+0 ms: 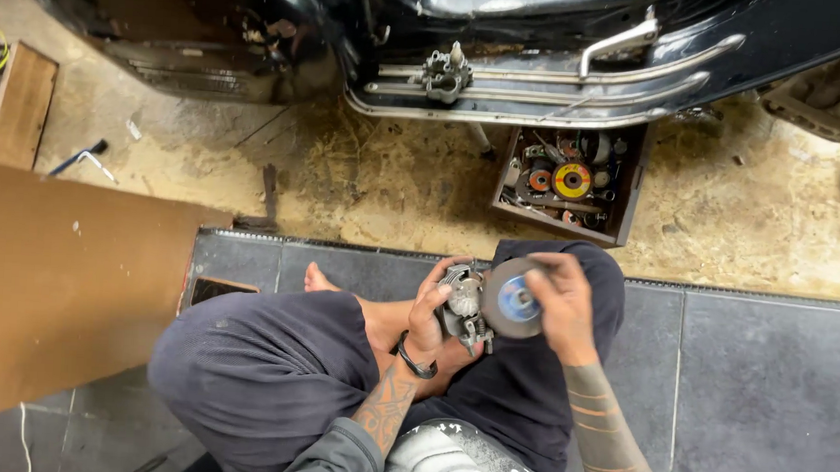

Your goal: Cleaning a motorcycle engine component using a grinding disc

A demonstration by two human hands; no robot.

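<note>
Sitting cross-legged on the dark floor tiles [767,379], the person held a small angle grinder [462,310] over their lap, close against the knees. Their left hand [427,315] was wrapped around the grinder's metal head and body, gripping it firmly, a dark band at that wrist. Their right hand [558,305] was closed on a grey grinding disc [511,298] with a blue centre label, fingers curled over its far rim and the thumb near its face, pressing it against the head of the tool. From where I stood I could not tell whether the disc was already seated on the spindle or only laid against it, nor whether any locking nut was in place; none showed in either hand. I judged the work to be midway: tool and disc had been brought together, but nothing suggested the fastening was finished. Just beyond the knees, on the dusty concrete, an open wooden box [623,194] held spare discs, one with a yellow label [572,181], among other odds and ends. Behind it stood a black motorcycle [258,26] with chrome rails [543,89]. A brown board [53,284] leaned at the person's left, and an L-shaped key [84,159] lay well apart on the ground.
</note>
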